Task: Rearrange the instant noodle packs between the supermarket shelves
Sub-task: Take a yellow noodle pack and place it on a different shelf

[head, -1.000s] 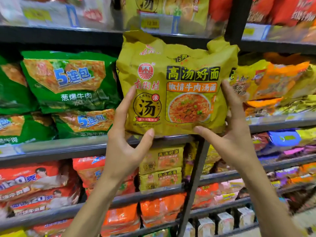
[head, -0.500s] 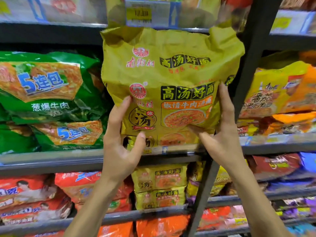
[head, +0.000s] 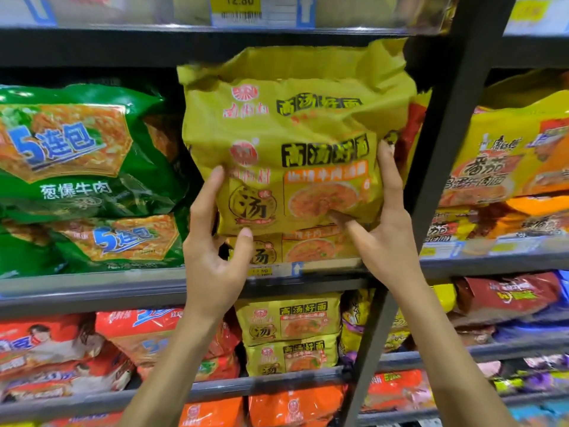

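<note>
Shelf [head: 123, 285] space beside the green packs [head: 77, 155] now receives the yellow noodle pack [head: 295, 155], pushed in atop a matching pack [head: 295, 249] since a moment ago, left hand [head: 215, 241] and right hand [head: 385, 235] still clasping its lower corners, so placement looks nearly finished.

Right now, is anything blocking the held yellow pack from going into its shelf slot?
Nothing visible does. The yellow noodle pack, held by the left hand and right hand, sits above a matching pack already on the shelf. The green packs lie beside it.
</note>
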{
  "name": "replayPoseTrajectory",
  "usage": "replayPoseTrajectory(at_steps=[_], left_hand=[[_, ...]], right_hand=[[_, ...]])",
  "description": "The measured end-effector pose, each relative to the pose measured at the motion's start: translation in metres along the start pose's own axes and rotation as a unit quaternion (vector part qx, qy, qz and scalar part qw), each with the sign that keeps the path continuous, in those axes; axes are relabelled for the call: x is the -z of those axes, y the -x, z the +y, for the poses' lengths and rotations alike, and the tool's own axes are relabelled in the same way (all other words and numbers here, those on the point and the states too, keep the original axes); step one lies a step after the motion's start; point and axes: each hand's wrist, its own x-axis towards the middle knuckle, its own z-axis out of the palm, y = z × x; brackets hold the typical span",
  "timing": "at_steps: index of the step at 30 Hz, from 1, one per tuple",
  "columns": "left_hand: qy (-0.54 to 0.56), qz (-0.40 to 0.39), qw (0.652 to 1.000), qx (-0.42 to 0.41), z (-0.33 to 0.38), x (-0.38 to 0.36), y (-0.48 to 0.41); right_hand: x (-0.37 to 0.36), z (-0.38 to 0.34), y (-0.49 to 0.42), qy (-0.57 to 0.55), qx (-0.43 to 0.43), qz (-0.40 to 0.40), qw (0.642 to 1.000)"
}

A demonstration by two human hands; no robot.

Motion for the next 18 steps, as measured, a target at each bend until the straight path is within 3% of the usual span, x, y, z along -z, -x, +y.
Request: replayPoseTrajectory(at_steps=[9, 18], left_hand=[[0.031, -0.041, 0.999, 0.008, 0.002, 0.001, -0.027], [-0.074, -0.071, 0.994, 0.035, 0.0, 0.003, -0.04]], right_hand=[[0.0, -0.009, -0.017, 0.009, -0.018, -0.002, 1.0], [0.003, -0.005, -0.037, 0.031, -0.055, -0.033, 0.997]])
